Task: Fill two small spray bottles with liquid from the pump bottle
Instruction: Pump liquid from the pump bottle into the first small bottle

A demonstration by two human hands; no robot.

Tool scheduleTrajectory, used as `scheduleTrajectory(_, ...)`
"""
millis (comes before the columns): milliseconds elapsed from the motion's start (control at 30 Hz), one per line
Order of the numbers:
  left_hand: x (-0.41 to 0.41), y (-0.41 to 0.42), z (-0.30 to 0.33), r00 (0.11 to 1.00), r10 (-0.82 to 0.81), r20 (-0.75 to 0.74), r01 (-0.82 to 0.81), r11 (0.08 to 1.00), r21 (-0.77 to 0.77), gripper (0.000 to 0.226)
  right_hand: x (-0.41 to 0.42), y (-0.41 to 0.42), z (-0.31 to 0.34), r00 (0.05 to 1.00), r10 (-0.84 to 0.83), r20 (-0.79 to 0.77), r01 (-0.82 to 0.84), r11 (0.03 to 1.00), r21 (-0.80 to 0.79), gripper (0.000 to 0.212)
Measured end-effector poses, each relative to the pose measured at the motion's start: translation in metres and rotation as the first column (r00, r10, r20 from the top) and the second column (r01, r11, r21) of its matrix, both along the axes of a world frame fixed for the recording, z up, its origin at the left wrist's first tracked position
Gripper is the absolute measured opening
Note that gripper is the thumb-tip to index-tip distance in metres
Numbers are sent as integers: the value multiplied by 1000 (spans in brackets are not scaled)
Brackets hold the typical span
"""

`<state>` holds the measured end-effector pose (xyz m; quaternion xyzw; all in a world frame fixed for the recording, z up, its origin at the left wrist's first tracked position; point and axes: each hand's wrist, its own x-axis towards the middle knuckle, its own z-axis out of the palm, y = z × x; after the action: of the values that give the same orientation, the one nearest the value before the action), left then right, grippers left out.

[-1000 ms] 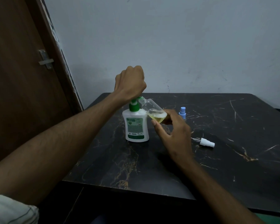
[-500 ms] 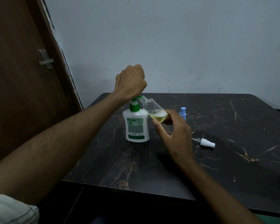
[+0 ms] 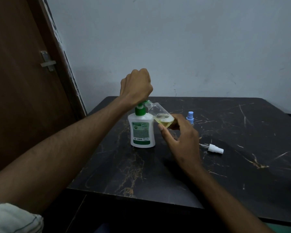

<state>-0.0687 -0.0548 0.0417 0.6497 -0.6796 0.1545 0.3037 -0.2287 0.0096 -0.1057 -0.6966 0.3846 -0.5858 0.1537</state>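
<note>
- The left hand (image 3: 136, 86) is a curled fist over the green pump head (image 3: 140, 109) of the white pump bottle (image 3: 142, 132); the fingers are hidden from the head view, so whether they wrap the pump head or only press on it cannot be told.
- The pump bottle stands upright on the black marble-patterned table (image 3: 242, 174), near its far left part.
- The right hand (image 3: 183, 137) pinches the base of a clear small spray bottle (image 3: 160, 115) between thumb and fingers.
- This bottle is tilted, its open threaded neck up at the pump's nozzle and its base lower right; a little yellowish, bubbly liquid sits in the low end.
- A blue-capped spray bottle (image 3: 190, 117) stands upright just behind the right hand, partly hidden by it.
- 1 white spray nozzle (image 3: 215, 149) with its dip tube lies on its side on the table, right of the right hand and apart from it.
- A brown door (image 3: 23, 89) with a metal latch (image 3: 47, 62) stands at the left.
</note>
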Motion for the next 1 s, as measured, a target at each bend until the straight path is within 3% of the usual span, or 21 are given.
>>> scheduleTrajectory(1000, 1, -2, 2, 1000, 3, -7, -3, 1000, -15, 19, -1, -1, 0, 1000, -7, 2, 7, 1000, -12, 30)
